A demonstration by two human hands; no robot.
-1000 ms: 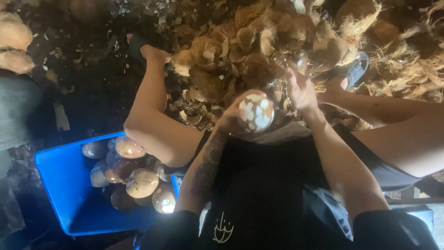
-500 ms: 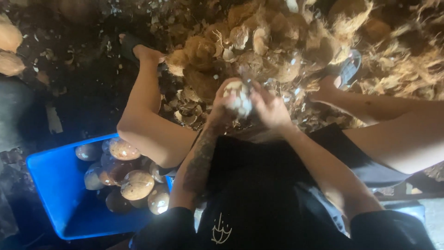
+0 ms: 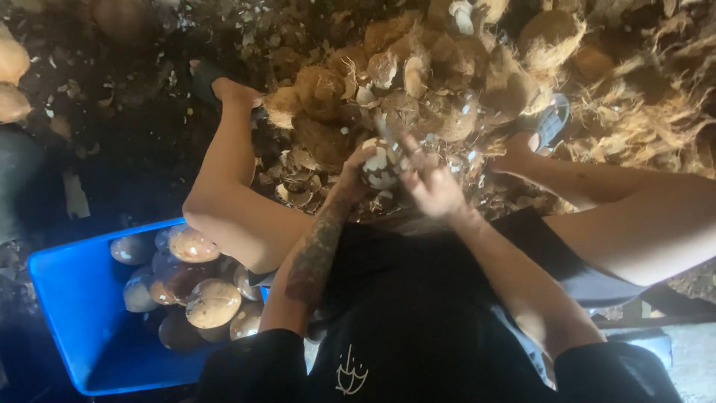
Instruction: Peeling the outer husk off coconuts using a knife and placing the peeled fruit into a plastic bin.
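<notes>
Fingers of the left hand (image 3: 350,175) and right hand (image 3: 432,186) clasp 1 partly peeled coconut (image 3: 382,166) above the husk pile (image 3: 447,82). Blue tub (image 3: 74,313) of peeled coconuts (image 3: 194,280) sits tight beside the left knee, dark floor (image 3: 127,112) open beyond.

A coconut-husking yard: dirt ground heaped with husks and shell scraps (image 3: 447,67) beyond a blue crate (image 3: 71,313) of peeled coconuts (image 3: 212,302).

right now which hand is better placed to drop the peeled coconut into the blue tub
Left, probably. The left hand cups the coconut and the tub sits on that side; the right hand only works at its shell.
</notes>
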